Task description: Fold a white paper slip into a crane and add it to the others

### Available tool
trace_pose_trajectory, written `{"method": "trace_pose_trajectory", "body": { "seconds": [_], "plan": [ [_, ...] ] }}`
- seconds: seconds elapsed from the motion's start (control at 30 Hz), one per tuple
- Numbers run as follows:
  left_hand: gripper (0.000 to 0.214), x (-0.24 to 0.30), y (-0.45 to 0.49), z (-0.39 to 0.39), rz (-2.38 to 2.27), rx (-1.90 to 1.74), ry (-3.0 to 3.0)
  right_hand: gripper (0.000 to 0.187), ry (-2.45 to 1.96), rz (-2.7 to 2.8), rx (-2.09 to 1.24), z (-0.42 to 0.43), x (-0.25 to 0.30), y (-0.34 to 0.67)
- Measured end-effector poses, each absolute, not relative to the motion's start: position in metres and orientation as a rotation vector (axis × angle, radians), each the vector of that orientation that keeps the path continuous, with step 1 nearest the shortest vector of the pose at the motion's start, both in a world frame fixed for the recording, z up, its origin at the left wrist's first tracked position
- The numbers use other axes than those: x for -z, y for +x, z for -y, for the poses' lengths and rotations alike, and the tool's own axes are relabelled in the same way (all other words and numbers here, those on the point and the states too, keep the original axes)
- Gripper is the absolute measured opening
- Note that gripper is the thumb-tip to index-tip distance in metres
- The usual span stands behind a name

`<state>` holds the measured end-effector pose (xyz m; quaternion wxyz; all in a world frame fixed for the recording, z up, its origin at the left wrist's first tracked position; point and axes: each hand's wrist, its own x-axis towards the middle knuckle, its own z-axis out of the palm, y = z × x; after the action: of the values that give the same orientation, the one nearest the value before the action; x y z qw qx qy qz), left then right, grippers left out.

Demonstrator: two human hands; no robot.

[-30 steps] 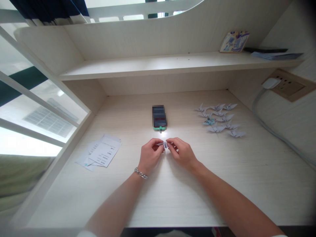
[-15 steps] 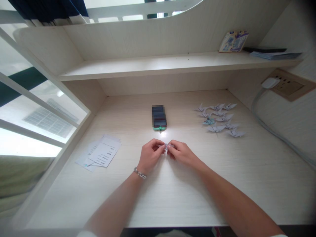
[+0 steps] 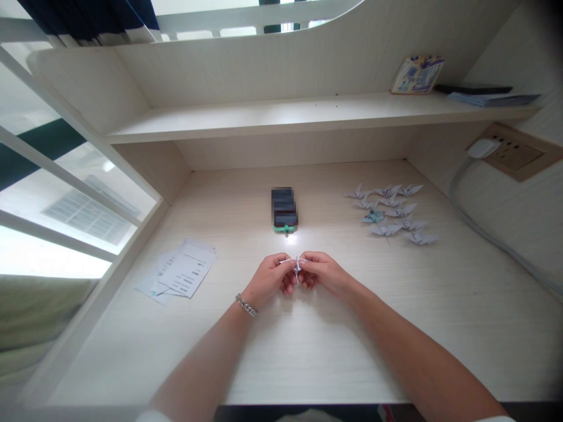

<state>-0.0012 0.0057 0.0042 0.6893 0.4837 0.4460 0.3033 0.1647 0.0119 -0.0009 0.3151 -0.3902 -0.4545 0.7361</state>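
A small white paper crane (image 3: 297, 266) is pinched between my two hands at the middle of the desk. My left hand (image 3: 275, 274), with a silver chain bracelet (image 3: 246, 305) at the wrist, is closed on its left side. On the other side, my right hand (image 3: 319, 271) grips it between thumb and fingers. The fingers cover much of the folded paper. To the right lie several finished paper cranes (image 3: 397, 209), mostly white, with one light blue crane (image 3: 373, 216) among them.
Beyond my hands lies a phone (image 3: 284, 208) with a blurred screen and a green edge. Printed paper slips (image 3: 189, 269) overlap at the left. A shelf (image 3: 264, 114) runs above the desk, holding a small box (image 3: 417, 75). A cable (image 3: 475, 220) hangs from the socket (image 3: 519, 151) at right.
Both hands have turned slightly, so the fingers curl under and more of the folded paper shows between them. The left wrist has shifted a little left. The cranes and phone stay put.
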Motion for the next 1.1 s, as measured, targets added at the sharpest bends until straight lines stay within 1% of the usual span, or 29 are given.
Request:
{"method": "trace_pose_trajectory", "body": {
  "seconds": [0.2, 0.4, 0.63, 0.93, 1.1],
  "plan": [
    [0.025, -0.002, 0.0, -0.007, -0.94, -0.779, 0.995, 0.026, -0.983, 1.078, -2.001, -0.013, 0.001, 0.165],
    [0.022, -0.009, 0.0, -0.006, -0.818, -0.871, 0.836, 0.021, -0.817, 0.832, -2.045, -0.013, -0.002, 0.167],
    [0.018, -0.012, 0.003, -0.003, -0.699, -0.924, 0.706, 0.018, -0.666, 0.703, -2.069, -0.011, -0.002, 0.166],
    [0.018, -0.014, 0.005, 0.001, -0.644, -0.934, 0.703, 0.017, -0.604, 0.659, -2.051, -0.008, -0.007, 0.164],
    [0.021, -0.015, 0.005, 0.0, -0.706, -0.947, 0.825, 0.019, -0.694, 0.736, -2.022, -0.009, -0.007, 0.166]
  ]
}}
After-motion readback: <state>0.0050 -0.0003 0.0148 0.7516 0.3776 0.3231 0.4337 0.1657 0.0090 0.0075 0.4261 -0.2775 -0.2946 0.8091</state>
